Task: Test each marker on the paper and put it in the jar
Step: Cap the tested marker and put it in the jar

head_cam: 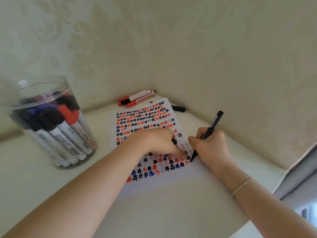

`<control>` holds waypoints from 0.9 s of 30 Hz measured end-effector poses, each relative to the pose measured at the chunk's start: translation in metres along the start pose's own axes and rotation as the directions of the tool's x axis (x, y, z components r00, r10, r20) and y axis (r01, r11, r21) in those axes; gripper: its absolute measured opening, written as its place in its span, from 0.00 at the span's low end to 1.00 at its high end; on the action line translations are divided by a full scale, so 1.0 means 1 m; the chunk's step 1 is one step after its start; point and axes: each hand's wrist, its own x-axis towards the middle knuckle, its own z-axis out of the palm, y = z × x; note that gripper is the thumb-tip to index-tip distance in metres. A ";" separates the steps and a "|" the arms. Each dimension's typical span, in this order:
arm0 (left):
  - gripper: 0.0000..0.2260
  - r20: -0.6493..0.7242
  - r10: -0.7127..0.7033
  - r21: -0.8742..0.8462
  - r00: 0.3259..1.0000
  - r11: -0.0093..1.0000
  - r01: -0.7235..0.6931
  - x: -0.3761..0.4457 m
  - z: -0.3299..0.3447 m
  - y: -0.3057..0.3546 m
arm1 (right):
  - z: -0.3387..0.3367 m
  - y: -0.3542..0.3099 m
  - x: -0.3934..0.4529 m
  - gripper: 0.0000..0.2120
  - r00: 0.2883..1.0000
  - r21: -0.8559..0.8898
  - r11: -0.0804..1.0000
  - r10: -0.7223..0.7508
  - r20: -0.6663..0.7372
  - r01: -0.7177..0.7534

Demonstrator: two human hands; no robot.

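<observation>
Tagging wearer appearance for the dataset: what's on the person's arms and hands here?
Both forearms are bare, no sleeves in view. The right wrist wears a thin pale beaded bracelet. The left hand and right hand are bare: no gloves, rings or watch visible.

Jar stands left of paper; markers lie behind.

Rows of "#" signs in black, red and blue cover the white sheet of paper. Printing on the white-barrelled markers in the clear plastic jar at nine o'clock is too blurred to read.
</observation>
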 end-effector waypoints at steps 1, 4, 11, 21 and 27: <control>0.18 0.001 0.002 -0.001 1.000 1.000 -0.002 0.000 0.000 0.000 | 0.001 0.000 0.000 0.17 1.000 -0.011 1.000 -0.003 0.008 0.003; 0.18 0.004 0.010 -0.001 1.000 1.000 -0.010 0.000 0.000 0.001 | 0.003 0.002 0.000 0.19 1.000 -0.037 0.999 -0.020 -0.007 0.020; 0.19 0.002 -0.003 0.011 1.000 1.000 0.003 -0.001 -0.002 0.003 | 0.000 0.000 0.001 0.19 1.000 0.001 1.000 0.009 -0.025 -0.009; 0.19 0.003 0.005 0.029 1.000 1.000 -0.006 -0.002 -0.002 0.004 | 0.002 -0.002 0.001 0.19 0.999 -0.018 1.000 0.014 -0.033 -0.015; 0.19 -0.001 0.031 0.036 1.000 0.999 -0.031 -0.006 0.000 0.002 | -0.003 -0.006 0.000 0.20 0.998 0.069 0.996 0.059 -0.017 -0.057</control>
